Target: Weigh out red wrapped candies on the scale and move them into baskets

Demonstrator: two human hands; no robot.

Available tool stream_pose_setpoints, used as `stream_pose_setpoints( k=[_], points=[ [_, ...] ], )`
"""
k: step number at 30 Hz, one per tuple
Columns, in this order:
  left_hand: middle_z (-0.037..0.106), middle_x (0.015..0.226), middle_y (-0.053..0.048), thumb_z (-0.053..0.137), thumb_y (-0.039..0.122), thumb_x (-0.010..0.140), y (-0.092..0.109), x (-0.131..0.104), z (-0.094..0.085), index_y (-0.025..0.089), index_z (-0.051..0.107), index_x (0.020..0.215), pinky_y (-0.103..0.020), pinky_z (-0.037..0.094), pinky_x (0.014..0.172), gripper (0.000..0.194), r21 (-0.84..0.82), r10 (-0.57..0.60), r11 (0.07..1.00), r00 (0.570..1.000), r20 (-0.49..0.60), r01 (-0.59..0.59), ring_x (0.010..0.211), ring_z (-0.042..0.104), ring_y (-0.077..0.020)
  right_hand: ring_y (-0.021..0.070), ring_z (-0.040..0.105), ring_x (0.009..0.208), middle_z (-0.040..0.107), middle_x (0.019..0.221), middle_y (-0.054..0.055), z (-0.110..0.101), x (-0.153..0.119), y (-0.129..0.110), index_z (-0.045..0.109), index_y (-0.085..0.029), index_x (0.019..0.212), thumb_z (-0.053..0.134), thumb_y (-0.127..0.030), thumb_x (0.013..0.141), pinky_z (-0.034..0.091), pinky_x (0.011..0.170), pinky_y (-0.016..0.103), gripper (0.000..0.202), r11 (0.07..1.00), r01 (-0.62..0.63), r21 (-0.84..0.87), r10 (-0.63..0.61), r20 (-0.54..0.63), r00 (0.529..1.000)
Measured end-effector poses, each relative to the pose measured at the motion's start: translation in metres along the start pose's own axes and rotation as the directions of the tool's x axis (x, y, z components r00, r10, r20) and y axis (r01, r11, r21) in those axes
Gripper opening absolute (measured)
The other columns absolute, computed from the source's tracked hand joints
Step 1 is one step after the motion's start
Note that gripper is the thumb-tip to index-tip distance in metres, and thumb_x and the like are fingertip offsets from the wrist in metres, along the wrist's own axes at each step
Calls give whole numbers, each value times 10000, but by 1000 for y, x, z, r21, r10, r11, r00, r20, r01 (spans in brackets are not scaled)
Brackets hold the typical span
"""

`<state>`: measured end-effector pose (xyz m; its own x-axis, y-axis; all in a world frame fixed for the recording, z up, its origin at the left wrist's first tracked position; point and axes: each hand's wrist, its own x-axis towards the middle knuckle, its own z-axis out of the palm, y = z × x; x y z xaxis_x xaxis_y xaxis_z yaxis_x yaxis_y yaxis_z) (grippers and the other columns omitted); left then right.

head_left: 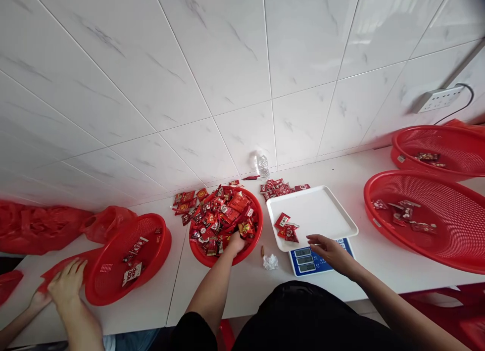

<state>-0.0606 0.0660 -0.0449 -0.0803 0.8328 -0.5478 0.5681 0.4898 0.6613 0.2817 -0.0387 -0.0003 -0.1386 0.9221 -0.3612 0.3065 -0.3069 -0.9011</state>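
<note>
My left hand (236, 242) reaches into a red plastic basket (200, 257) heaped with small red snack packets (217, 214). Its fingers are sunk among the packets, so whether they grip one is hidden. My right hand (329, 251) hovers at the near edge of a white weighing tray (314, 209), fingers stretched out and holding nothing. A few red packets (287, 228) lie at the tray's left side. Beneath the tray sits a blue digital scale (305, 261), its display facing me.
More packets (278, 188) lie behind the tray, near a plastic bottle (262, 165). Crumpled tissue (270, 262) is left of the scale. Red baskets (379, 189) with a few packets stand right. At left, a co-worker's hands (68, 283) touch red plastic beside another basket (155, 260).
</note>
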Motion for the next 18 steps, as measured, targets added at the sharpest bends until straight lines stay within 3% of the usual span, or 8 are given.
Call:
stream_pose_setpoints(
  k=[3,7,12,15,18],
  points=[
    [676,766,-78,695,171,583,-4,-11,-18,150,645,872,-330,468,664,294,4,-37,999,998,58,37,724,624,-240,228,599,1018,648,1119,52,-3,-2,3,576,-267,1155,511,-499,804,486,847,341,426,1000,-6,6,6,-20,1000],
    [668,743,-30,662,131,580,-4,-28,-52,172,646,869,-280,474,628,292,-155,-64,984,990,128,84,679,611,-181,239,596,1023,647,1112,58,-4,0,7,570,-265,1160,513,-503,805,479,864,367,431,1000,-20,15,20,-5,1000],
    [642,728,8,628,109,598,13,-54,-84,202,616,867,-268,492,604,285,-474,-183,862,982,36,178,635,582,-135,243,592,1031,656,1086,60,1,4,1,577,-263,1148,511,-488,812,469,882,368,410,1000,17,21,-18,26,999],
    [630,709,12,654,115,605,33,-69,-75,202,596,822,-263,495,602,240,-625,-137,766,988,68,149,630,583,-128,228,595,1010,645,1102,62,6,4,-12,561,-254,1167,499,-476,825,479,862,344,413,998,60,24,-62,74,995],
    [631,697,-3,653,130,623,57,-80,-36,190,595,862,-255,480,564,253,-644,-42,746,976,213,172,617,591,-135,207,587,999,569,1226,56,13,1,-29,478,-283,1265,514,-454,823,491,844,331,475,989,145,41,-150,175,973]
  ],
)
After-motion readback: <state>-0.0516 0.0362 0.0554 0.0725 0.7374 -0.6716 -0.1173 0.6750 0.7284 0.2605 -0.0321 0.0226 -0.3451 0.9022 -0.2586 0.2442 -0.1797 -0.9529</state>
